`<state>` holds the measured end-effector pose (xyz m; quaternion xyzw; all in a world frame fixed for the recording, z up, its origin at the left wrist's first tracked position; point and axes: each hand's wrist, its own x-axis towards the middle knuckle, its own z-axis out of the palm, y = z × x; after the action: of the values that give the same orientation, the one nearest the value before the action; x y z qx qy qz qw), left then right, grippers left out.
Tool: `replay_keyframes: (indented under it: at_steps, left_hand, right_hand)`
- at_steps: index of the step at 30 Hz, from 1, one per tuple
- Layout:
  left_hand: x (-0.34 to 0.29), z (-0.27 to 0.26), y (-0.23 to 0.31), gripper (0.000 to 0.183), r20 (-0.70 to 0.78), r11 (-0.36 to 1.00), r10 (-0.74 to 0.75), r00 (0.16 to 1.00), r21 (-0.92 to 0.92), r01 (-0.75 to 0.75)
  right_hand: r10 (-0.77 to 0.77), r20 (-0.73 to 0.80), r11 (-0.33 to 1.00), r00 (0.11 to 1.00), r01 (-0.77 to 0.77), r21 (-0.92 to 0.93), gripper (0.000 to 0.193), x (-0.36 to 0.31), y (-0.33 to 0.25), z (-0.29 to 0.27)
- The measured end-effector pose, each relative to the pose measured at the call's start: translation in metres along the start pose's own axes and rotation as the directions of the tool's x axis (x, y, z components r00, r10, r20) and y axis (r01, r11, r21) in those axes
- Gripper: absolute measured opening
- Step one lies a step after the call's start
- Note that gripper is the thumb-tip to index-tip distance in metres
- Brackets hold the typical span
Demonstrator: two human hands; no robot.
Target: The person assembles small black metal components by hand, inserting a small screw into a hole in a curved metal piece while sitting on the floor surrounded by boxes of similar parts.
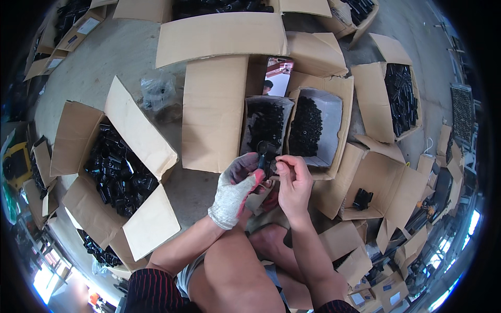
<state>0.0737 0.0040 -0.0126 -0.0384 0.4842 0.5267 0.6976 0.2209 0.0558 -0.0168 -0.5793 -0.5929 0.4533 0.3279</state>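
My left hand (pixel 236 189), in a white and red work glove, grips a black plastic part with a ring-shaped end (pixel 265 150). Bare and just right of it, my right hand (pixel 295 183) has thumb and forefinger pinched together close to the part. Whatever sits in that pinch is too small to make out. Directly beyond my hands, an open cardboard box (pixel 215 112) holds two grey bins. Small black pieces (pixel 265 122) lie in the left bin, and small black ring-like pieces (pixel 305 125) fill part of the right bin (pixel 330 122).
A phone (pixel 277 77) with a lit screen stands behind the bins. To my left, an open carton (pixel 78 138) holds many black parts (pixel 120 172). On the right, another carton (pixel 383 180) has a few black parts (pixel 362 199) inside. More filled cartons (pixel 368 99) surround me.
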Motion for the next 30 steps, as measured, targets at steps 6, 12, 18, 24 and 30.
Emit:
replay_keyframes:
  at_steps: [6,12,18,24,30]
  left_hand:
    - [-0.001,0.002,0.006,0.052,-0.048,0.995,0.032,0.998,0.096,-0.027]
    - [0.001,-0.001,0.006,0.054,-0.039,0.995,0.048,0.998,0.09,-0.044]
    - [0.0,-0.004,0.006,0.059,-0.083,0.987,0.054,0.995,0.158,-0.041]
    - [0.0,0.002,0.01,0.062,-0.089,0.973,0.097,0.991,0.216,-0.076]
    - [0.001,0.003,0.006,0.059,-0.117,0.973,0.15,0.982,0.191,-0.126]
  right_hand:
    - [-0.046,0.026,0.998,0.999,0.047,-0.05,0.019,0.0,-0.017,0.005]
    - [0.005,0.093,0.988,0.996,0.009,-0.154,0.019,0.004,-0.024,-0.001]
    - [-0.1,0.152,0.971,0.983,0.13,-0.202,0.016,0.011,-0.019,-0.003]
    - [-0.119,0.168,0.961,0.979,0.156,-0.23,0.015,0.011,-0.016,-0.004]
    - [-0.142,0.194,0.947,0.971,0.191,-0.26,0.014,0.009,-0.015,-0.001]
